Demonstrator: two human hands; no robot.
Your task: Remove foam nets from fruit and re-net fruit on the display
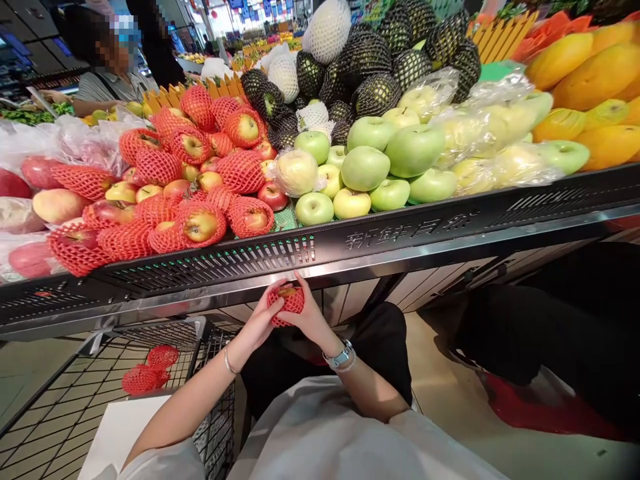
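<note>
An apple in a red foam net (290, 304) is held low in front of my body, just before the metal edge of the fruit stand. My left hand (262, 316) wraps its left side, with the thumb across the front. From the right, my right hand (309, 313) grips the same apple, its thumb meeting the left one. Beyond my hands, a pile of red-netted apples (200, 223) lies on the stand, with green apples (365, 167) to its right.
A black wire shopping cart (55, 393) stands at my left, holding red-netted fruit (145, 377) and a white flat thing (115, 427). Dark-netted fruit (360, 57) and orange mangoes (595, 73) lie farther back. A person (107, 63) is beyond the stand; another person's dark-clothed leg (500, 327) is at right.
</note>
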